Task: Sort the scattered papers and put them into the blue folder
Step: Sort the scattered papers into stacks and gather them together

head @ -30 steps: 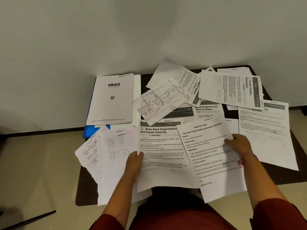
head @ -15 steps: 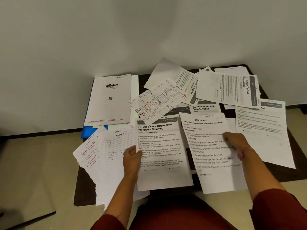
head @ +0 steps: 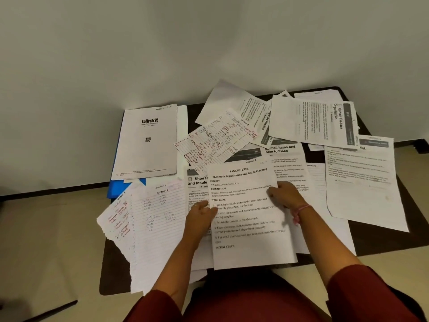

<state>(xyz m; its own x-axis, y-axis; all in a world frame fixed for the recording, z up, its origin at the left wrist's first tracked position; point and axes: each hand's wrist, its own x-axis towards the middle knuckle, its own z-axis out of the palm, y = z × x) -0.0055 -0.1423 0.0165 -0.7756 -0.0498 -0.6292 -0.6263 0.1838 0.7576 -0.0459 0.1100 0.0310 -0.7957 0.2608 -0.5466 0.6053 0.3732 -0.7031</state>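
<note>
progress: early, you only stack two sheets | left hand (head: 201, 213) and right hand (head: 284, 194) hold typed sheet (head: 249, 219) | blue folder (head: 118, 188) shut under booklet (head: 148, 141), far left | other papers (head: 362, 182) scattered

Papers (head: 253, 217) strewn overlapping; blue folder (head: 117, 188) (mostly buried) far left.

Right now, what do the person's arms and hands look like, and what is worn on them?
Both forearms are bare below dark red sleeves. The right hand has a thin pink band around its wrist. The left hand shows no band.
</note>
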